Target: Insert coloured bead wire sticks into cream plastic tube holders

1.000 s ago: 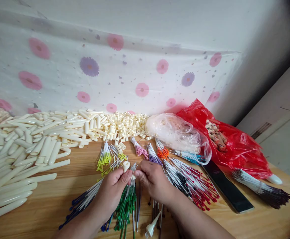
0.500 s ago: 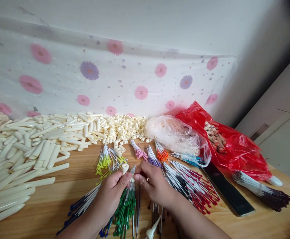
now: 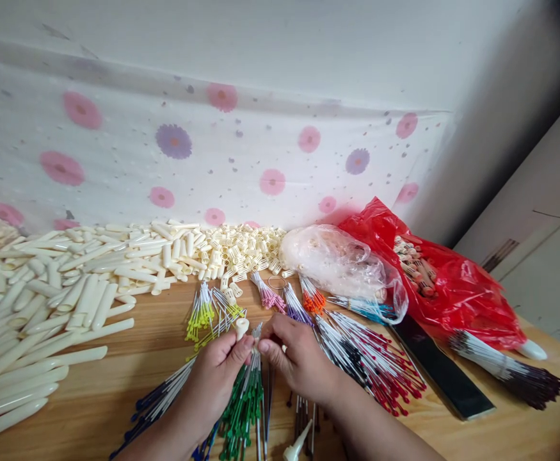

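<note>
**Cream part (image 3: 242, 326): pinch hold, wide end up**

The left hand (image 3: 218, 366) grips the cream part between closed thumb and forefinger. The wide end projects above the fingertips; the lower end is hidden in the grip. The long axis stands near upright, wide end upward. The right hand (image 3: 303, 358) is just beside, thumb and forefinger curled; its hold cannot be determined. Green-tipped stems (image 3: 241, 410) lie between the forearms.

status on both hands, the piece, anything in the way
Left hand pinching cream piece, flared end up. Right hand close beside, grip unclear. Green sticks below in view, not visibly blocking.
</note>
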The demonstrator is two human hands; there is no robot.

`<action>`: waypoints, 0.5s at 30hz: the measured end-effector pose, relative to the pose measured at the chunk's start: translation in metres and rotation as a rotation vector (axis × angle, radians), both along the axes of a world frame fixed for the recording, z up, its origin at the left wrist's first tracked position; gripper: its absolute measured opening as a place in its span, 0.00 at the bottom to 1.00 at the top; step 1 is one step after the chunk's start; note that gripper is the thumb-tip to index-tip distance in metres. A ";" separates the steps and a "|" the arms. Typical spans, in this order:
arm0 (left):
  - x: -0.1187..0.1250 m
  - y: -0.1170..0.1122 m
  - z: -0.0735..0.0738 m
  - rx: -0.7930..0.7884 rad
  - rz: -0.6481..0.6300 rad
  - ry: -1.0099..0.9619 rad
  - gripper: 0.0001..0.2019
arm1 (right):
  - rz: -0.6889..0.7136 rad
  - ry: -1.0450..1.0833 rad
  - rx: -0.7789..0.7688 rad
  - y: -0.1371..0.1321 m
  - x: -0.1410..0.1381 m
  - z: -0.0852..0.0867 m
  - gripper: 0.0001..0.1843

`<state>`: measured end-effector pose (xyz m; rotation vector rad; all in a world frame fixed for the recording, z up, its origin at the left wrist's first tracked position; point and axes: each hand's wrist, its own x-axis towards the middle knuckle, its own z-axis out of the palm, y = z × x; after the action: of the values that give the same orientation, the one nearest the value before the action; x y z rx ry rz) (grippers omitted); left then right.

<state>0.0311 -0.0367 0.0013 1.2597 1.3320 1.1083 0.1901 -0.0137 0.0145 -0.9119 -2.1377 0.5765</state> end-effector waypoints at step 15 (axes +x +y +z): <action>-0.002 0.002 -0.005 -0.010 -0.033 -0.011 0.22 | -0.037 -0.068 -0.034 -0.001 0.002 0.003 0.15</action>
<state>0.0294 -0.0348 -0.0033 1.2622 1.3030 1.0831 0.1916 -0.0143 0.0173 -1.0007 -2.1721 0.5724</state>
